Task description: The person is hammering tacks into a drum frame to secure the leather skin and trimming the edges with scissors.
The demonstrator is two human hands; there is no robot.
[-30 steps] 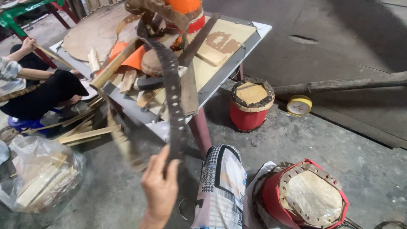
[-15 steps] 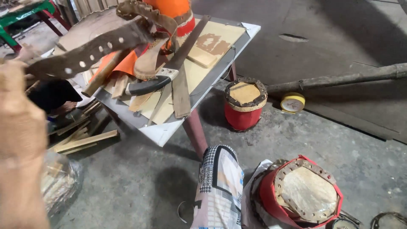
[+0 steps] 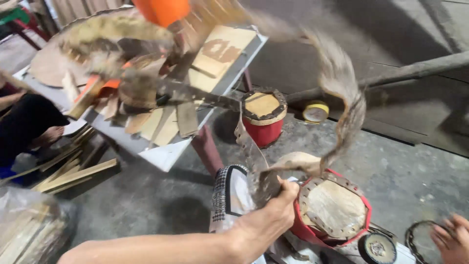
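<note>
Our left hand (image 3: 278, 208), clamped on the long perforated hide strap (image 3: 342, 98), has whipped it rightward off the table (image 3: 161, 154); right hand's (image 3: 452, 239) grip we cannot tell.

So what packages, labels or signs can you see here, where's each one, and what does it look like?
Flat cardboard sheet: on the table's right end, tan with a brown printed mark.
Clear plastic bag: floor, lower left, pale wooden strips inside.
Tape roll: floor beside the small red drum, round, yellow.
No screens or signs.
</note>
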